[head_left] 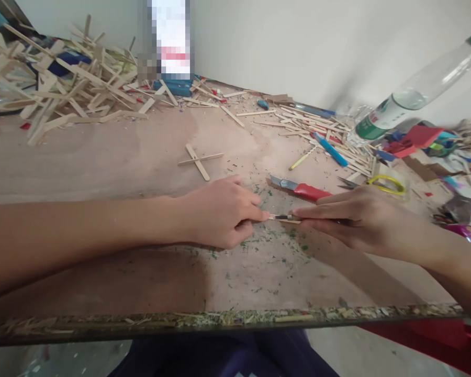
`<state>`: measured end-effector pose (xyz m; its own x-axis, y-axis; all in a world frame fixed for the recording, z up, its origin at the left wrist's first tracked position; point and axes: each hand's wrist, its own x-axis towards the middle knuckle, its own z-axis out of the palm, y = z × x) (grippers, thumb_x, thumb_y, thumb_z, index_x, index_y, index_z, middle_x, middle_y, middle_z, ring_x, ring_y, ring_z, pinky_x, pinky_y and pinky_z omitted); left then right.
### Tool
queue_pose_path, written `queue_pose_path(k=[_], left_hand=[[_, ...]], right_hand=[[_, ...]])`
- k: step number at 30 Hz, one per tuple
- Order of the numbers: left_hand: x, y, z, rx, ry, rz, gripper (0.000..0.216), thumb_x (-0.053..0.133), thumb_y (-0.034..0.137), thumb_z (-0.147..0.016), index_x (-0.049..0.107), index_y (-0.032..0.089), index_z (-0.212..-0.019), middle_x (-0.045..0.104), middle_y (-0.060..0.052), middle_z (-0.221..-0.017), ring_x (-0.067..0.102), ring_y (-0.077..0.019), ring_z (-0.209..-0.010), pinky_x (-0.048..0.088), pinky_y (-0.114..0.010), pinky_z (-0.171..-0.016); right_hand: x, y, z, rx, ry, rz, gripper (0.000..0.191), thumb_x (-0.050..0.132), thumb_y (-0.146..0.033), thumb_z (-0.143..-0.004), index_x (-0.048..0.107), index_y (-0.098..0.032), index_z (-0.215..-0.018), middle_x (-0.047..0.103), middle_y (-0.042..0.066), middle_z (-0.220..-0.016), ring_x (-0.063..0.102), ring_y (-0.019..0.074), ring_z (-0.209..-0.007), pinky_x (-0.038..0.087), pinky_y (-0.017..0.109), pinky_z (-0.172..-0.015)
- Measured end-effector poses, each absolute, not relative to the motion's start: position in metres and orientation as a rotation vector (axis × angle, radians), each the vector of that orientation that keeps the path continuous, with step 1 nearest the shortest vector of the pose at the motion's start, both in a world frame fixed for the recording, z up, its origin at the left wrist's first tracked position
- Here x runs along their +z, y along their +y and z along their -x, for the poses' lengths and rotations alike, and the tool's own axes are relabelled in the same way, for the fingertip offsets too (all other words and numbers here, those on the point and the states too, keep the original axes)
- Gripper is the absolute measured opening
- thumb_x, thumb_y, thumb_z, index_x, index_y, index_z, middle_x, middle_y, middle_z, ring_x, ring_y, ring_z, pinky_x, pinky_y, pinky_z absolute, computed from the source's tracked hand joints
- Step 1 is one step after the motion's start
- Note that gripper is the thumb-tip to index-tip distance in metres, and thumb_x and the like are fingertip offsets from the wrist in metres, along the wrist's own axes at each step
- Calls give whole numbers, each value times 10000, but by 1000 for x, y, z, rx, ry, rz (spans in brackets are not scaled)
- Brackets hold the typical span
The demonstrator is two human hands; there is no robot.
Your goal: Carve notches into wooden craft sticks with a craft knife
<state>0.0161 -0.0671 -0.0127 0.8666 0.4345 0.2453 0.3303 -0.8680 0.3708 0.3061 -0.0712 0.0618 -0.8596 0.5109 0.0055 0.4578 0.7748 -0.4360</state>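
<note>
My left hand (230, 212) rests on the wooden table, fingers curled, the index fingertip pressing the end of a small pale wooden craft stick (291, 222). My right hand (351, 214) grips a slim tool with a silver metal collar (288, 217). Its dark front part lies along the stick, pointing at my left fingertip; the handle is hidden under my fingers, and the tip's exact kind is unclear. Just beyond my right hand is a red utility knife (310, 191) with its blade out. Two craft sticks crossed into an X (197, 161) lie beyond my left hand.
Craft sticks are heaped at the back left (82, 84) and back right (298, 121). Yellow-handled scissors (388, 182), a blue pen-like tool (331, 149) and a tilted plastic bottle (408, 97) stand to the right. Green shavings litter the table (149, 283) around my hands.
</note>
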Motion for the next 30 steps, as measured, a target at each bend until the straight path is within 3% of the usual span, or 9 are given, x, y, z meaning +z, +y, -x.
queue_pose_path(k=[5, 9, 17, 23, 30], left_hand=[[-13, -66, -16, 460, 563, -2759, 457, 484, 133, -950, 783, 215, -1286, 712, -19, -859, 610, -169, -736, 386, -382, -791], [-12, -66, -16, 436, 574, -2791, 441, 496, 131, -952, 786, 226, -1270, 709, -22, -852, 614, -175, -744, 391, -379, -790], [-12, -66, -17, 410, 567, -2788, 440, 493, 133, -949, 776, 234, -1270, 705, -27, -848, 616, -182, -760, 391, -377, -788], [-10, -65, -17, 393, 557, -2800, 401, 501, 143, -946, 786, 227, -1215, 716, -33, -861, 627, -193, -773, 400, -390, -797], [-8, -66, -17, 349, 584, -2759, 436, 481, 140, -954, 786, 232, -1251, 738, -35, -878, 635, -191, -780, 410, -396, -824]], right_hand=[[51, -76, -312, 579, -2771, 817, 277, 629, -304, -1090, 831, -156, -1211, 863, 96, -1058, 819, 173, -794, 570, 241, -650], [43, -75, -319, 581, -2722, 802, 252, 637, -295, -1085, 827, -204, -1222, 862, 81, -1068, 828, 186, -854, 599, 253, -688], [57, -74, -310, 572, -2817, 775, 291, 586, -284, -1108, 809, -225, -1284, 851, 83, -1024, 780, 182, -763, 535, 294, -637], [69, -72, -302, 675, -2892, 804, 294, 534, -286, -1126, 811, -226, -1206, 798, 41, -852, 657, 133, -608, 435, 286, -585], [74, -73, -298, 671, -2907, 871, 329, 520, -299, -1127, 819, -185, -1203, 804, 78, -857, 684, 157, -642, 430, 300, -596]])
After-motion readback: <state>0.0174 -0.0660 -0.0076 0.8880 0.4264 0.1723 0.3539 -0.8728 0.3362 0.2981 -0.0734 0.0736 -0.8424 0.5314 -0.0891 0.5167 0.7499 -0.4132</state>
